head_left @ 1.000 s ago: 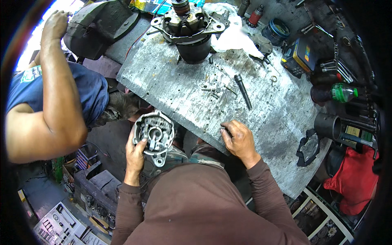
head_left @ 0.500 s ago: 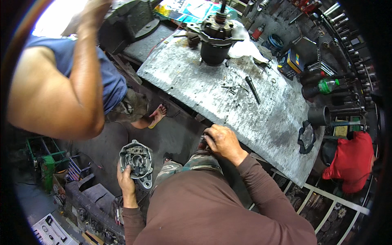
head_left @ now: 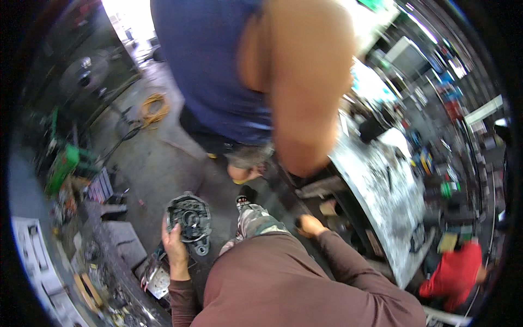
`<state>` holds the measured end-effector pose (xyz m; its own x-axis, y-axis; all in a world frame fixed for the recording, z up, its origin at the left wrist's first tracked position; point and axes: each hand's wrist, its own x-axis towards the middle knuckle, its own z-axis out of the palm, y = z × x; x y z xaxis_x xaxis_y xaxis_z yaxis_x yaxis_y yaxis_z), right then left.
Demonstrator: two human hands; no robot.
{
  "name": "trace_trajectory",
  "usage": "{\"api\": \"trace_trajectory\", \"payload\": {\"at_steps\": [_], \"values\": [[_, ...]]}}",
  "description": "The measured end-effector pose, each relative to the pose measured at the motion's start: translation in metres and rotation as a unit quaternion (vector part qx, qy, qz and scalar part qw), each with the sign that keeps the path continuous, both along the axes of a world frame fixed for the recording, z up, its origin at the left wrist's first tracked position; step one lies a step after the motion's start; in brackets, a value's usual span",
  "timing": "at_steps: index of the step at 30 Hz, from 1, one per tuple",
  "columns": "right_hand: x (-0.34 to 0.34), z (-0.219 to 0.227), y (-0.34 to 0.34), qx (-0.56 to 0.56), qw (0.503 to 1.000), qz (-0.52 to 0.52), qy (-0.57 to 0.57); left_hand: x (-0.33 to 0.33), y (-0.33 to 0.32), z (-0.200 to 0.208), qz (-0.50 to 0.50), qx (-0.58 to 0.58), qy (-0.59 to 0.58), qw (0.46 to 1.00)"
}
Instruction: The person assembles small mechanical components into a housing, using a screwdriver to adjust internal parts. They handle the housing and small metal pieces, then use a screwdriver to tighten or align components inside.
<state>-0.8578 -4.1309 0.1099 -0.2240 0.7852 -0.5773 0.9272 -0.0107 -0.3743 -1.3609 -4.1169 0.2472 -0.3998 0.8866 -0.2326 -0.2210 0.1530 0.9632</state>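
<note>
My left hand (head_left: 175, 245) grips the left rim of an alternator end housing (head_left: 190, 218), a round grey metal casting. Its hollow inner side faces up, with a ring-shaped bore in the middle and a mounting lug (head_left: 202, 249) at the lower right. The casting is held above the floor, left of my camouflage-clad leg (head_left: 256, 218). My right hand (head_left: 311, 225) is low beside the workbench, fingers curled round. A small dark shape (head_left: 298, 222) shows at those fingers, too blurred to name.
A person in a blue sleeveless top (head_left: 212, 71) stands close ahead, one arm hiding part of the metal-topped workbench (head_left: 365, 191). Coiled orange cable (head_left: 155, 111) lies on the floor. Cluttered parts and a green frame (head_left: 64, 169) line the left side. A red cloth (head_left: 452, 275) is at right.
My view has swung left, so the workbench sits farther right. The other person now fills the upper middle. My right hand is lower, by the bench side; the left still holds the housing.
</note>
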Motion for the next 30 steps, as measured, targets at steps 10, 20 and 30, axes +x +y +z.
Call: {"api": "trace_trajectory", "payload": {"at_steps": [10, 20, 30], "values": [[0.036, -0.194, 0.051, 0.011, 0.918, 0.395, -0.016, -0.080, 0.080, 0.015, 0.087, -0.010, 0.035, 0.996], [-0.145, -0.095, 0.251, -0.149, 0.986, -0.063, 0.028, -0.188, 0.255, 0.025, 0.105, 0.028, -0.007, 0.994], [-0.330, -0.126, 0.290, -0.161, 0.955, -0.243, 0.059, -0.354, 0.527, 0.003, -0.068, 0.008, 0.010, 0.998]]}}
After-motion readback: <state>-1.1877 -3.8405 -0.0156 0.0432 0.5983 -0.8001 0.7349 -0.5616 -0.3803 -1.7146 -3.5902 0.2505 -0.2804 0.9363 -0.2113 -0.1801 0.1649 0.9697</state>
